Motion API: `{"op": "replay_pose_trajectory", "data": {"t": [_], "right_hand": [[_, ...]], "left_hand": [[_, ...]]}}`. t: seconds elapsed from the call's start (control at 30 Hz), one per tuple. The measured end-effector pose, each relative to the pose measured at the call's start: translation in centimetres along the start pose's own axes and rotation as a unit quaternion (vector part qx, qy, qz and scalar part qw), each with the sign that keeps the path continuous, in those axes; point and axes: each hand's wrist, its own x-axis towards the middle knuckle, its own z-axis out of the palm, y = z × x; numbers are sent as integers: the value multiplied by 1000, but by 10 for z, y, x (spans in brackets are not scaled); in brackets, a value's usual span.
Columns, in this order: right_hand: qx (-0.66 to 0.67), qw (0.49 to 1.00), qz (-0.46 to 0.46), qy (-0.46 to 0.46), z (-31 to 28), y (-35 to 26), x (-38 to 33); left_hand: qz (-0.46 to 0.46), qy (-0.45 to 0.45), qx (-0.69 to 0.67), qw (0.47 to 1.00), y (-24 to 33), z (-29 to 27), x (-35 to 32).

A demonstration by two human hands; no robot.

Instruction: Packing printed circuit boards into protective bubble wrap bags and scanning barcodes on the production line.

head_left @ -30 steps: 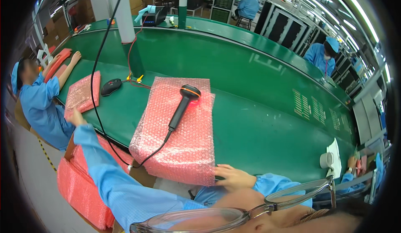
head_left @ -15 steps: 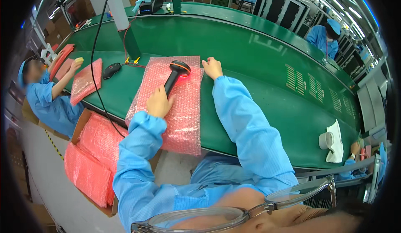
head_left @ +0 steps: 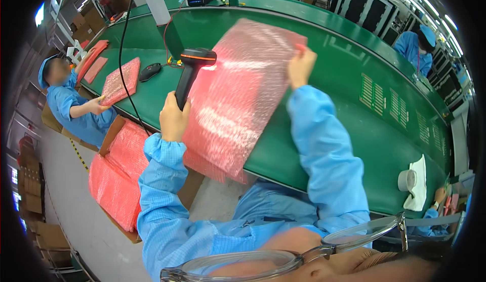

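Observation:
My left hand (head_left: 173, 117) is wrapped round the handle of a black barcode scanner (head_left: 195, 62) with an orange stripe on its head. A red glow falls beside the scanner head. Under and beside it is a large pink bubble-wrap bag (head_left: 228, 100), raised and tilted, its lower end hanging past the near table edge. My right hand (head_left: 301, 67) pinches the bag's far right corner. The bag is slightly blurred, and whatever lies inside it cannot be made out.
A green table (head_left: 344, 125) carries a black mouse (head_left: 150, 72), circuit panels (head_left: 373, 94), a white cup (head_left: 406, 180) and a white cloth (head_left: 417, 183). A cardboard box (head_left: 112, 133) of pink bags stands below left. A black cable (head_left: 120, 64) hangs nearby. A co-worker (head_left: 81, 110) handles another bag.
My right hand has taken hold of the bag's corner and lifted it, moving right. The scanner has risen off the bag and shifted left. The co-worker's hand has moved down to the other bag.

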Motion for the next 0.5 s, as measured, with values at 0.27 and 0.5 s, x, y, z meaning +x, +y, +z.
{"op": "replay_pose_trajectory", "data": {"t": [0.27, 0.5], "right_hand": [[-189, 978, 44, 78, -271, 135, -31], [-400, 912, 71, 46, -397, 124, -58]], "left_hand": [[13, -90, 81, 993, -53, 66, -13], [38, -115, 94, 988, -47, 89, 13]]}}
